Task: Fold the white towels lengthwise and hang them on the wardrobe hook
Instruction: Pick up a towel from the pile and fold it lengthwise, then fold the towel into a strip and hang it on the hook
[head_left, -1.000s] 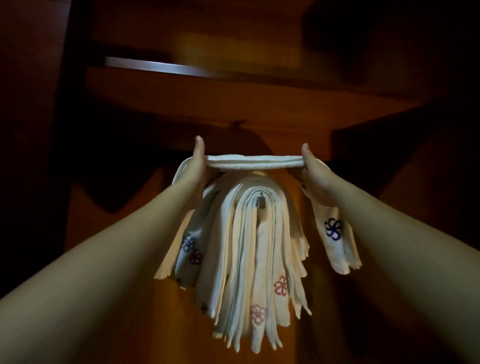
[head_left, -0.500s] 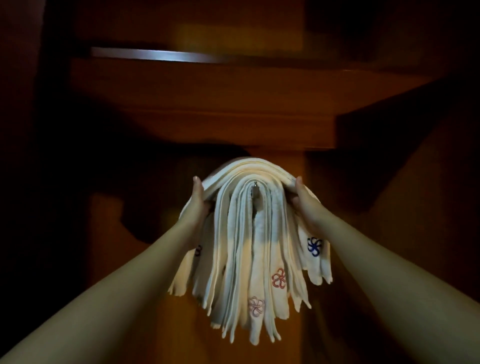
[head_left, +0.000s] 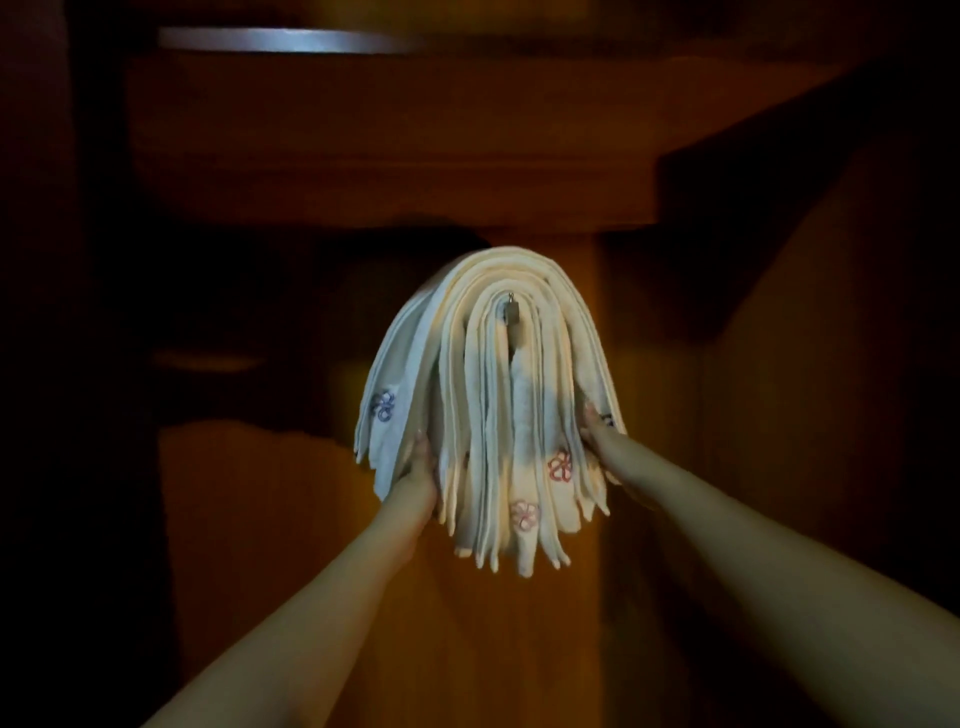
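- A thick bundle of folded white towels (head_left: 483, 405) hangs draped over a small metal hook (head_left: 511, 310) on the brown wooden wardrobe (head_left: 363, 156) panel, their ends dangling in narrow strips.
- Stitched flowers show on several ends: a blue one at the left edge, two pinkish-red ones low on the right.
- The left hand (head_left: 415, 475) touches the lower left side of the bundle; its fingers are hidden in the cloth, so I cannot tell whether it grips.
- The right hand (head_left: 597, 428) meets the right side of the bundle, its fingers tucked behind the outer strips; its grip is just as unclear.
- A pale metal rail (head_left: 280, 40) runs across the dark top.
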